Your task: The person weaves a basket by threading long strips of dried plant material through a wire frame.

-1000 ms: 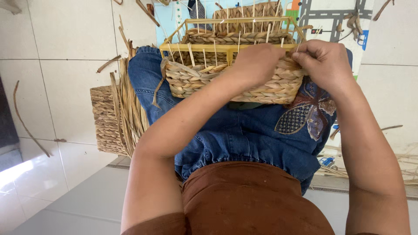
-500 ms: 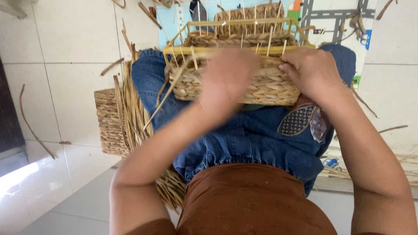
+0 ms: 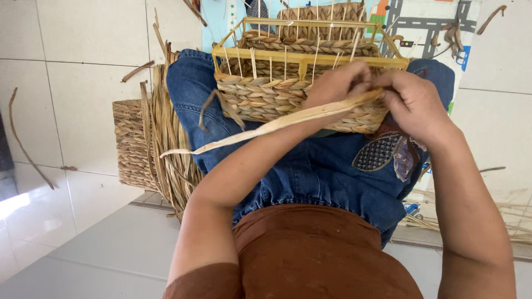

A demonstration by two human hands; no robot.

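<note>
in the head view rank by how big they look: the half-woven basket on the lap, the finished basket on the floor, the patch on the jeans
1. half-woven basket, largest, though it is nearer the camera
2. finished basket, partly hidden by the reed bundle
3. patch, smallest

A single head-worn camera looks steeply down, close over the person's own lap (image 3: 332,182) (there is no second view), reaching from the tiled floor (image 3: 83,83) to a play mat (image 3: 438,22) at the top edge.
</note>
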